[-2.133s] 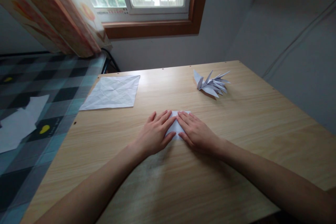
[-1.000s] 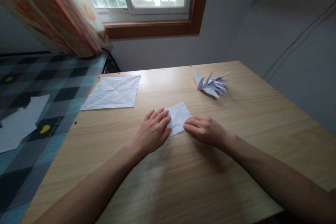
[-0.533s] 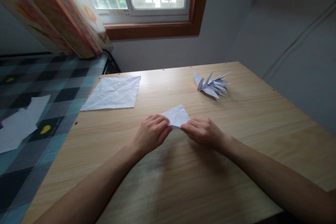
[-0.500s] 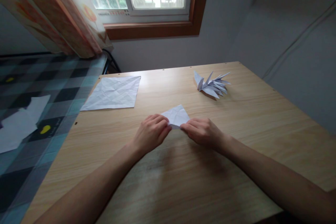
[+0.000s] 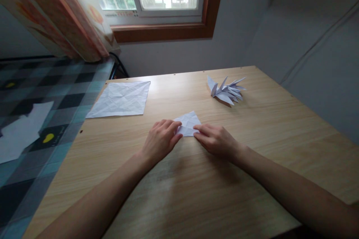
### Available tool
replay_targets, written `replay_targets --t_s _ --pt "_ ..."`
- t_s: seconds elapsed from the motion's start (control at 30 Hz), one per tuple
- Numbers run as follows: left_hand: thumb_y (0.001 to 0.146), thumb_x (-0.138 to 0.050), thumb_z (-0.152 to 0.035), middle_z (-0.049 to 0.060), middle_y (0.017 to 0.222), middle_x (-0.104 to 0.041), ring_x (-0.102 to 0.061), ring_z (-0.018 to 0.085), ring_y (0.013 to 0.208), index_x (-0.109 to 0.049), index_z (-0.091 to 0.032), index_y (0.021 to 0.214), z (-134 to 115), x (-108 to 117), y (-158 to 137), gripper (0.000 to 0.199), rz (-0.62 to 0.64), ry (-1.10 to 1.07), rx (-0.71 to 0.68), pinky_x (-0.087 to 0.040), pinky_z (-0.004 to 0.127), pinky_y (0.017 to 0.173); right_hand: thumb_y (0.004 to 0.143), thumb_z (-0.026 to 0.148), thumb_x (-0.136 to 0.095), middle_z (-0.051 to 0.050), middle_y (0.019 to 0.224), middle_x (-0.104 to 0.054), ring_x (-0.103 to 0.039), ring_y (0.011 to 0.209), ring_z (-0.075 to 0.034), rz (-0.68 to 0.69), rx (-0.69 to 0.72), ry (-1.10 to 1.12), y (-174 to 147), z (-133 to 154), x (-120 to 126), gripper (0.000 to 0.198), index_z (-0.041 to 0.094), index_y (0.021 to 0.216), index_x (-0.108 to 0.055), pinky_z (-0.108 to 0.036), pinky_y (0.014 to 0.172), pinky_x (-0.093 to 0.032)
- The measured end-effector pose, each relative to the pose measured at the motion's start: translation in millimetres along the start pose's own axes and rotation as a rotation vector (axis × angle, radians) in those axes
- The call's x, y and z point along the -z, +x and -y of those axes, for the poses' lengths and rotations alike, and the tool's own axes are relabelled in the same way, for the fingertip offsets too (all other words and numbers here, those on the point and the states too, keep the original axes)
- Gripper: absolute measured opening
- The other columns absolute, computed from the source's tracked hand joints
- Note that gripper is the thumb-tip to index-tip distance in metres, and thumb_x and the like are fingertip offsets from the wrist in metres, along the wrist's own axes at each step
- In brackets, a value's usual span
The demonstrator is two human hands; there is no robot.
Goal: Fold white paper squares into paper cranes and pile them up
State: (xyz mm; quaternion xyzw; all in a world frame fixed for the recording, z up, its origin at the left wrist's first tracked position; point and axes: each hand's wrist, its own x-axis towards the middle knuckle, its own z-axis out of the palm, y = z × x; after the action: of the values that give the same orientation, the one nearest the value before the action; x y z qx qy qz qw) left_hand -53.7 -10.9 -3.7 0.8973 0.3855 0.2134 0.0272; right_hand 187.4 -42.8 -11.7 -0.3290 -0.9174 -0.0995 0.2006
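Note:
A small white folded sheet of paper [image 5: 188,122] lies on the wooden table [image 5: 179,194], its peak pointing away from me and its near edge folded. My left hand [image 5: 163,136] grips its left side, thumb at the near edge and fingers over the top. On the right side, my right hand [image 5: 214,138] holds the paper between thumb and fingers. Both hands cover the paper's side corners. Beyond my right hand sits a spiky folded-paper piece [image 5: 227,91] made of many pointed white parts.
A creased white paper sheet [image 5: 120,99] lies flat at the table's far left corner. Left of the table, more white paper [image 5: 25,130] rests on a checked cloth [image 5: 17,201]. A curtain [image 5: 75,18] hangs near the window, and a wall stands behind the table.
The fingers of both hands have lifted slightly from the thumbs, showing more of the paper's near edge. That edge looks flatter now. Everything else stays in place.

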Motion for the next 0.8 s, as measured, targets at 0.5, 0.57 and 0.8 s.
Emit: replay_targets --t_s 0.5,0.57,0.8 --pt "0.095 -0.055 -0.030 0.006 0.100 -0.068 -0.060 0.021 0.091 -0.074 -0.025 0.099 -1.3 -1.6 0.4 0.020 -0.014 0.052 -0.049 -0.047 0.037 0.083 0.097 0.010 -0.045 -0.017 0.110 -0.070 -0.064 0.098 -0.024 0.157 0.093 -0.007 11.3 11.4 2.8 0.024 0.007 0.110 -0.065 -0.035 0.080 -0.055" --pt "0.095 -0.054 -0.030 0.006 0.101 -0.068 -0.060 0.021 0.092 -0.074 -0.025 0.099 -1.7 -1.3 0.3 0.021 -0.011 0.052 -0.044 -0.048 0.038 0.083 0.096 0.008 -0.046 -0.015 0.104 -0.071 -0.065 0.095 -0.023 0.188 0.028 0.027 11.0 13.5 7.2 0.023 0.009 0.106 -0.067 -0.033 0.077 -0.054" --pt "0.095 -0.054 -0.031 0.007 0.102 -0.069 -0.061 0.023 0.094 -0.074 -0.025 0.099 -0.8 -0.9 -0.5 0.022 -0.005 0.040 -0.035 -0.048 0.040 0.084 0.084 0.004 -0.057 -0.011 0.082 -0.071 -0.064 0.073 -0.022 0.372 -0.146 -0.037 8.3 10.7 28.0 0.015 0.012 0.080 -0.068 -0.032 0.064 -0.046"
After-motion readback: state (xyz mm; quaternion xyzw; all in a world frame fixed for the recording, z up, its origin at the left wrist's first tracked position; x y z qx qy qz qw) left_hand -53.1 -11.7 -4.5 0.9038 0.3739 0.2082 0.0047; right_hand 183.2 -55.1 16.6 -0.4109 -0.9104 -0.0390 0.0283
